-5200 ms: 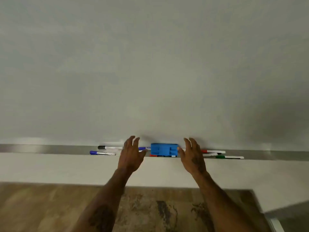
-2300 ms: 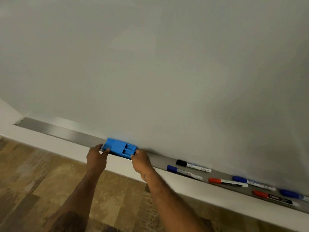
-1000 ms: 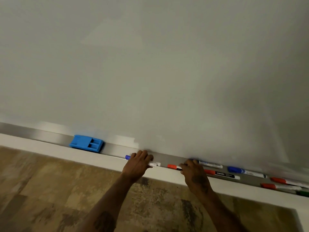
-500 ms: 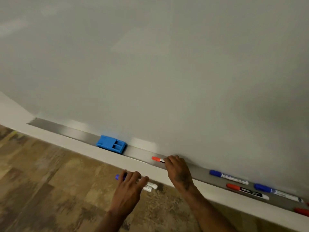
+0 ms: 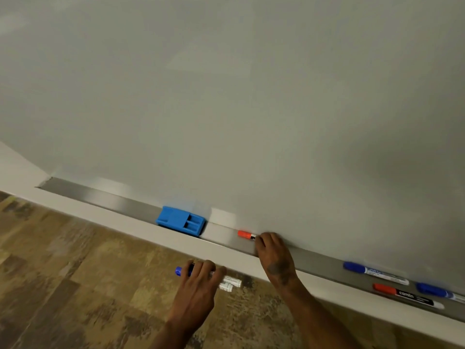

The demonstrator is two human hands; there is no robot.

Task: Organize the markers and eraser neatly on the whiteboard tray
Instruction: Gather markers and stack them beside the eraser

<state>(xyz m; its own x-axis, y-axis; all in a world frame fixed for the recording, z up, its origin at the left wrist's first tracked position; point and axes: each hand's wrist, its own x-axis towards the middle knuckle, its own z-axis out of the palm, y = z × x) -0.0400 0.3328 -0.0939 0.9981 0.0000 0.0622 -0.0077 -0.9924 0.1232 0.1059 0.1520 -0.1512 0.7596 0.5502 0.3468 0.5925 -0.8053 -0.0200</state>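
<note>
A blue eraser [image 5: 180,220] lies on the metal whiteboard tray [image 5: 105,199], left of centre. My right hand [image 5: 273,255] rests on the tray and grips a red-capped marker [image 5: 246,234], whose cap points toward the eraser. My left hand [image 5: 198,285] is off the tray, below its white ledge, closed around two markers: one blue-capped [image 5: 179,271] and a second whose cap looks black, white barrels sticking out to the right. Further right on the tray lie a blue marker [image 5: 372,272], a red marker [image 5: 407,297] and another blue marker [image 5: 439,292].
The whiteboard [image 5: 226,109] fills the upper view. A white ledge [image 5: 125,224] runs under the tray. Below is a brown patterned floor [image 5: 75,285]. The tray's left end [image 5: 50,183] holds nothing.
The eraser was slid left along the tray and released. Both hands then took markers; the left hand has lifted its markers off the tray, and the right has drawn the red marker toward the eraser.
</note>
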